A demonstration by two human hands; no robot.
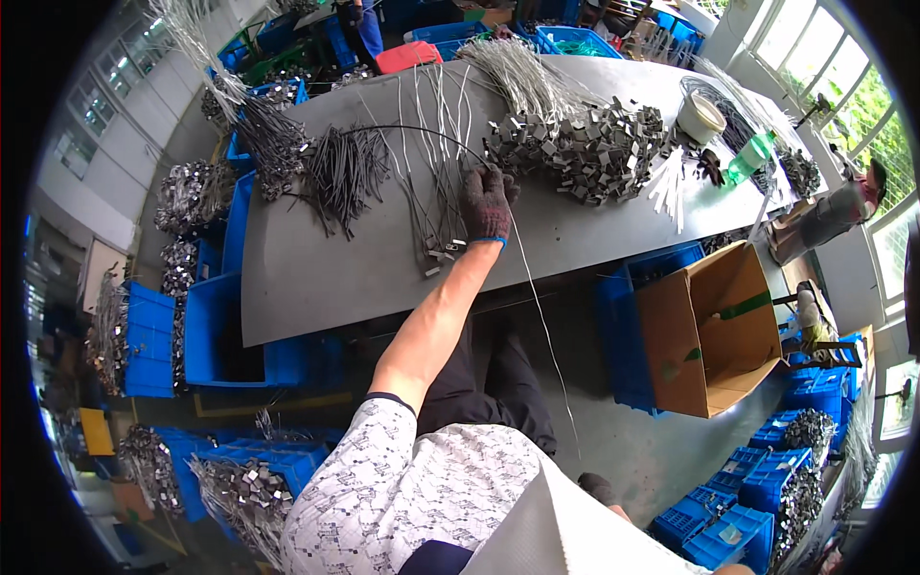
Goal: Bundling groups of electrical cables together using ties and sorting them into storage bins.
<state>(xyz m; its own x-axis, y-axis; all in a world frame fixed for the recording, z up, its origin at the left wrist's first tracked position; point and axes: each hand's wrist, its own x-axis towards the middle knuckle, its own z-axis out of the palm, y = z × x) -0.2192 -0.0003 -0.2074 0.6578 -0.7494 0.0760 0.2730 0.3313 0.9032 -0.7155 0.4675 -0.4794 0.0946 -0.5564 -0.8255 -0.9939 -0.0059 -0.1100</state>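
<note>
My left hand (487,203), in a dark knitted glove, reaches over the grey table with its fingers curled closed around a wire. A dark stretch of this wire (422,127) arcs left over the tabletop. From the hand's right side a thin pale wire (539,309) hangs past the table's front edge. Several loose wires with small metal blocks (441,257) lie just left of the hand. To its right is a large heap of metal blocks (585,149). My right hand (599,489), also dark-gloved, is low beside my body, its fingers mostly hidden.
A bundle of dark wires (350,172) lies on the table's left part. A white tub (701,117), green bottle (750,158) and white strips (669,188) are at the right. Below stand an open cardboard box (671,335) and blue crates (213,326). Another person stands far back.
</note>
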